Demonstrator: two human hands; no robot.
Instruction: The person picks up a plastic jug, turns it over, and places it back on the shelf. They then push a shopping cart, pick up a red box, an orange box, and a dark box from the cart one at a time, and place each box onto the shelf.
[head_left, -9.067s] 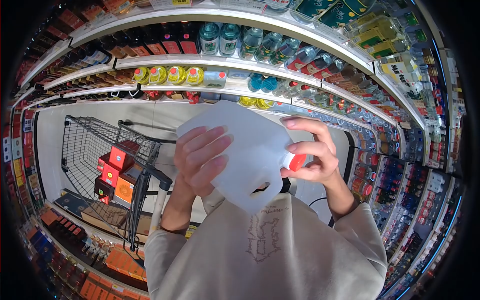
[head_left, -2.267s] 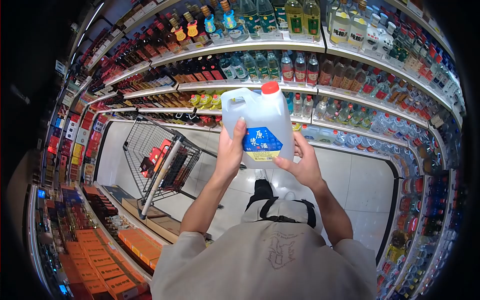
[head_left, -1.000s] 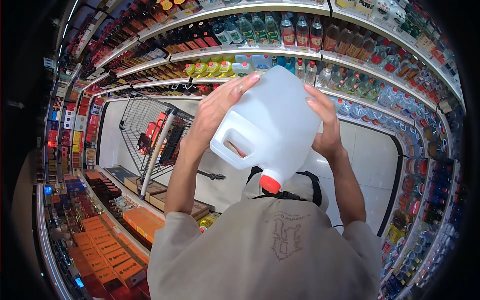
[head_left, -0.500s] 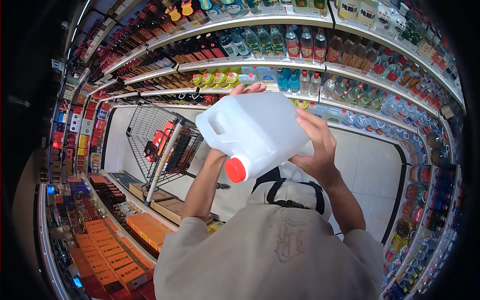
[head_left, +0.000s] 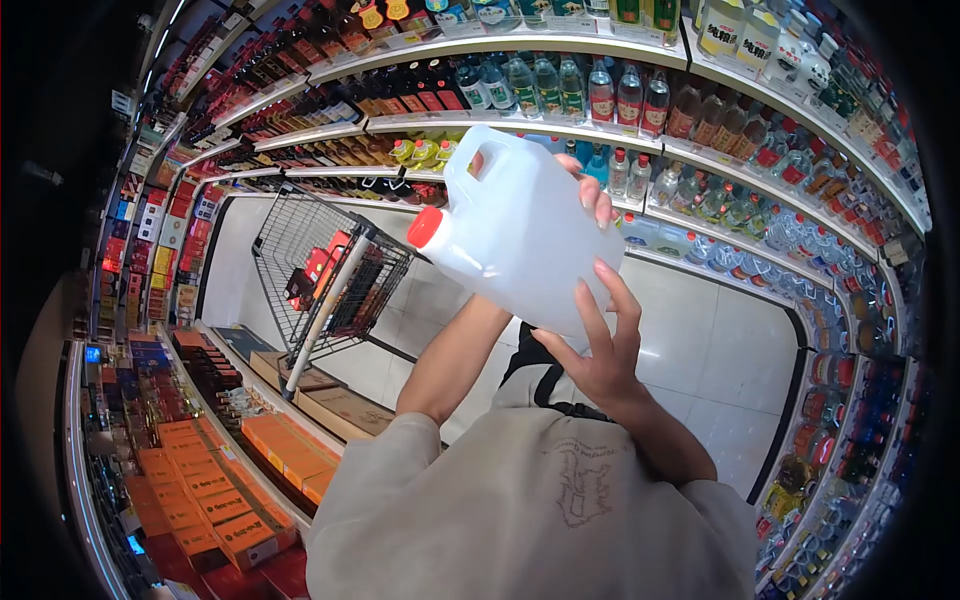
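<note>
I hold a white plastic jug (head_left: pixel 520 240) with both hands, chest-high in front of the shelves. It lies tilted on its side, its red cap (head_left: pixel 425 227) pointing left and its handle on top. My left hand (head_left: pixel 592 195) reaches round behind the jug, so only its fingertips show over the far upper edge. My right hand (head_left: pixel 600 345) cups the jug's bottom end from below, fingers spread on the plastic. No label shows on the side facing me.
A wire shopping cart (head_left: pixel 300 235) with red boxes (head_left: pixel 318 268) in it stands to the left on the tiled floor. Bottle-filled shelves (head_left: pixel 640 100) curve ahead and to the right. Orange boxes (head_left: pixel 200 480) and cardboard cartons (head_left: pixel 340 405) line the lower left.
Over the last second the jug turned from cap-down to lying sideways with the cap up and to the left. My right hand slid to its bottom end and my left hand went behind it.
</note>
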